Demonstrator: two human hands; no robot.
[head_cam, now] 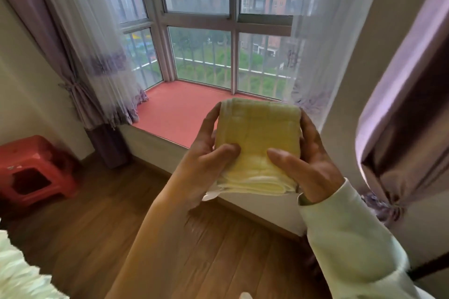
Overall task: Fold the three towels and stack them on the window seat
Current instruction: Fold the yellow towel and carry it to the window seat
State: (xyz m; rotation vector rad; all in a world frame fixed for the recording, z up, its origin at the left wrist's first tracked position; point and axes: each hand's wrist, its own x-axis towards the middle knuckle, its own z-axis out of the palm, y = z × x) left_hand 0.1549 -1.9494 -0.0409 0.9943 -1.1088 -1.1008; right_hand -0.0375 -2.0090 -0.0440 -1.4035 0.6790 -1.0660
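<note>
Facing a bay window [199,19] above a red window seat [175,109], between sheer curtains [97,43]. Standing on a wooden floor [97,213], near a red stool [31,167] off to the left. Holding a folded yellow towel [257,133] in the air before the seat's near edge, not resting on it. Gripping its left side with the left hand [206,160], thumb on top, and gripping its right side likewise with the right hand [313,162].

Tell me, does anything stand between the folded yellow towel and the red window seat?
Nothing visible does. The left hand and right hand hold the towel before the window seat; sheer curtains hang at its sides. What lies behind the towel is hidden.
</note>
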